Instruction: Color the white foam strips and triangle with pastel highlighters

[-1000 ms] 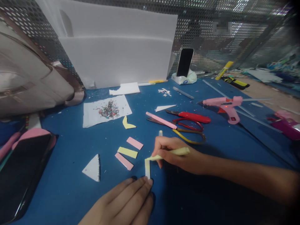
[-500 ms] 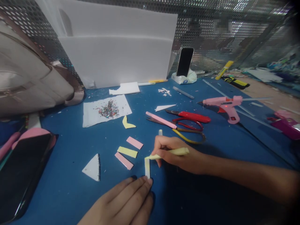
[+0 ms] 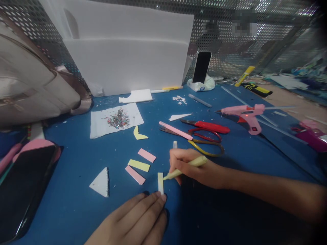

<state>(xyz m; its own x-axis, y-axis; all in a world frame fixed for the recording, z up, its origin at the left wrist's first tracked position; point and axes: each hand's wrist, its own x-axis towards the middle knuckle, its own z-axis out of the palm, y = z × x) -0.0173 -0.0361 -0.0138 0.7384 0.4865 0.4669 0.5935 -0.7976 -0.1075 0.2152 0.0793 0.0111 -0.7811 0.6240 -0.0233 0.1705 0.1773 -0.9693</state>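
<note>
A small paper strip (image 3: 160, 182), white at its near end and yellow toward the far end, lies on the blue table. With its fingertips, my left hand (image 3: 138, 217) holds the strip's near end down against the table. My right hand (image 3: 189, 168) is closed around a pale yellow highlighter (image 3: 196, 161), whose tip meets the strip's right edge. To the left lie two pink strips (image 3: 135, 175) (image 3: 146, 155) and a yellow strip (image 3: 139, 165). A clear cap (image 3: 175, 144) stands just beyond my right hand.
Scissors (image 3: 204, 139), a pink pen (image 3: 176, 130) and a red-handled knife (image 3: 212, 127) lie beyond my right hand. A pink glue gun (image 3: 249, 115) is at right. Colourful bits rest on white paper (image 3: 99, 126). A white triangle (image 3: 100, 183) and phone (image 3: 28, 190) lie left.
The highlighter's tip has moved from the strip's far end down to its right edge, and my right hand has shifted slightly right. My left hand stays in place.
</note>
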